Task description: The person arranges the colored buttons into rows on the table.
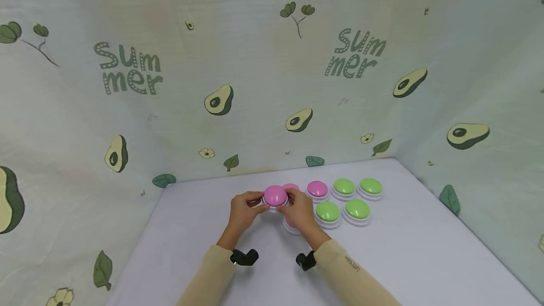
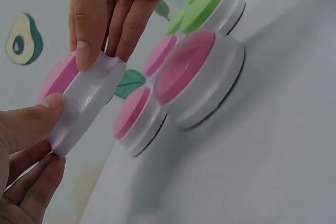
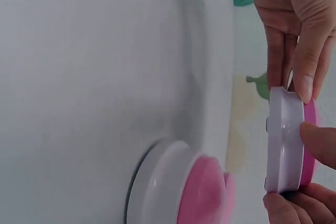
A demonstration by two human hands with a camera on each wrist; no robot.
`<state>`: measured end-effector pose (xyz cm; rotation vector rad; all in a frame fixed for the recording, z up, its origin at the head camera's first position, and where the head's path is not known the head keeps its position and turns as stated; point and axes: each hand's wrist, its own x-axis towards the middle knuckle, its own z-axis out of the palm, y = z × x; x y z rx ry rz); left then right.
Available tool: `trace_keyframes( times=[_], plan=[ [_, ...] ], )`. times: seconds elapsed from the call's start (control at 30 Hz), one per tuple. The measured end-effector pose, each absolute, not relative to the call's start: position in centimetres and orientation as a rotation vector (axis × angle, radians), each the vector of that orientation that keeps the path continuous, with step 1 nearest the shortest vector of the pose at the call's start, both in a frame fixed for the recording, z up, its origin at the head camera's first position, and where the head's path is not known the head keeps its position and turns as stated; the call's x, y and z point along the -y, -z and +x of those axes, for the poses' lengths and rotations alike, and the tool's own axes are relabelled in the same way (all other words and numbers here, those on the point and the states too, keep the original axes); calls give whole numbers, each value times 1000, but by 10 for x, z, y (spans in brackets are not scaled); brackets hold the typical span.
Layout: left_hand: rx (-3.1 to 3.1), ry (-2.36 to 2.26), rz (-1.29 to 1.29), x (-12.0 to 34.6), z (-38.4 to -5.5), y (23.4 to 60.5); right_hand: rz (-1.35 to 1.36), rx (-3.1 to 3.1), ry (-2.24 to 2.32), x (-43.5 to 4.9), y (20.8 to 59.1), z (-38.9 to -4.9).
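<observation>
Both hands pinch a pink-topped push button with a white round base, holding it up off the table. My left hand grips the base at its left edge, thumb in front and fingers behind. On the opposite edge, my right hand does the same. In the left wrist view the white base is tilted, the pink dome facing left. Small dark feet show under the base in the right wrist view. Another pink button stands partly hidden by the right hand, and one more pink dome peeks out behind it.
Right of the hands stand a third pink button and several green buttons in two rows on the white table. A printed cloth hangs along the table's back and sides.
</observation>
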<state>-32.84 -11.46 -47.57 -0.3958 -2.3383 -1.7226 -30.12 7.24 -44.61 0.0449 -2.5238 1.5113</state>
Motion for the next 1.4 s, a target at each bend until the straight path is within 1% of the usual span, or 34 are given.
trace_keyframes(
  times=[0.27, 0.47, 0.77, 0.9, 1.03, 1.17, 1.4],
  plan=[
    [2324, 1731, -451, 59, -331, 474, -78, 2555, -1467, -120, 442, -299],
    [2341, 1766, -474, 5, -332, 470, -126, 2520, -1465, -168, 438, -299],
    [2454, 1812, -539, -65, -322, 464, -263, 2576, -1416, -235, 433, -285],
    [2527, 1844, -616, -93, -319, 460, -323, 2592, -1357, -263, 432, -279],
    [2550, 1924, -685, -119, -317, 459, -380, 2598, -1319, -287, 432, -276],
    [2583, 2025, -664, -143, -315, 461, -420, 2592, -1297, -306, 435, -275],
    [2572, 2167, -729, -173, -306, 463, -477, 2601, -1283, -332, 444, -273]
  ],
)
